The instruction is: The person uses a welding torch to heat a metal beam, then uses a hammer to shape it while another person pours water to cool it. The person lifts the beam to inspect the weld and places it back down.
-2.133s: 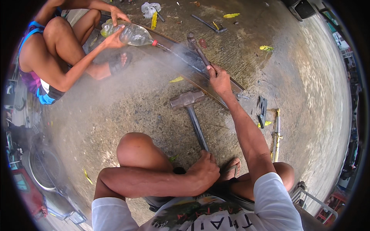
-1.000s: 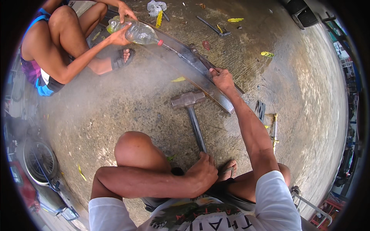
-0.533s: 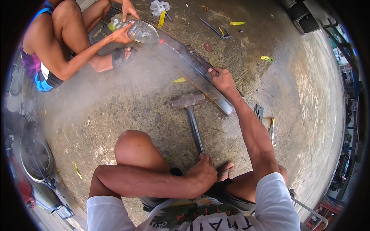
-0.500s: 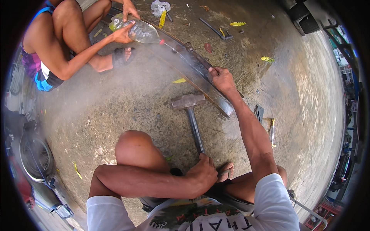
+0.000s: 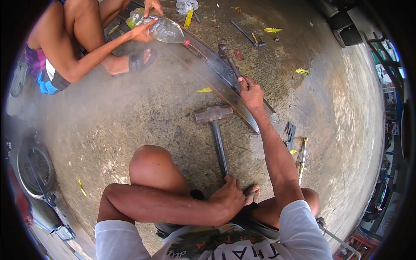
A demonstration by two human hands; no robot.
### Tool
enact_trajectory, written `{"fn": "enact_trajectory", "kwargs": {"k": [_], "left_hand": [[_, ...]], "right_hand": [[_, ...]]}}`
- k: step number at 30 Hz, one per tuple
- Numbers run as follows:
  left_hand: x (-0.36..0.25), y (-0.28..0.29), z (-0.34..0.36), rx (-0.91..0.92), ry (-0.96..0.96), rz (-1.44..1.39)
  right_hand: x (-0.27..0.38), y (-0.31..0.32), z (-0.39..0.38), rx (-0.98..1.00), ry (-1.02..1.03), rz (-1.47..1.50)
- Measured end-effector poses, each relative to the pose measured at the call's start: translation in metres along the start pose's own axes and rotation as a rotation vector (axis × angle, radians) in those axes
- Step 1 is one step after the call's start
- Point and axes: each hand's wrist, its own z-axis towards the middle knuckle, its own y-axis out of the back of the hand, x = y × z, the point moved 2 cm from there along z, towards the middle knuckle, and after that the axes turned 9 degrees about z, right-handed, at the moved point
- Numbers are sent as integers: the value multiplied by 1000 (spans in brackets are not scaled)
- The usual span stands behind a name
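My left hand [image 5: 228,196] is closed round the lower end of a sledgehammer [image 5: 219,145], whose blocky head rests on the concrete. My right hand [image 5: 251,93] grips the handle of a smaller hammer [image 5: 232,66]. That hammer's head points away from me, over the far long edge of a metal channel [image 5: 245,112]. The channel lies slantwise on the ground, wet inside. At the far left a co-worker's two hands [image 5: 142,31] hold a clear plastic bottle [image 5: 168,31] with a red cap; its neck points into the channel. Pale steam drifts leftward from there.
Right of the channel lie a dark flat metal tool [image 5: 289,133] and a brass-coloured torch-like tool [image 5: 303,158]. A dark bar [image 5: 243,33], a crumpled plastic bag [image 5: 186,6] and yellow leaves lie farther off. A spoked wheel [image 5: 35,169] stands at the left.
The smaller hammer's head has risen slightly away from the channel's edge. The bottle's neck has shifted a little, and the steam over the channel looks thinner. My left hand stays put.
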Motion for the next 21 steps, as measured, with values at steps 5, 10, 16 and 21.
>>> {"fn": "enact_trajectory", "kwargs": {"k": [5, 10, 16, 21], "left_hand": [[1, 1, 0, -5, -9, -3], [-1, -2, -7, -71, 39, 23], [3, -3, 0, -1, 13, -14], [7, -3, 4, 40, 13, -44]], "right_hand": [[-54, -7, -4, 11, 22, -269], [-18, 10, 14, 96, -50, -161], [28, -8, 38, 99, 46, -141], [10, -21, 41, 200, 124, -418]]}}
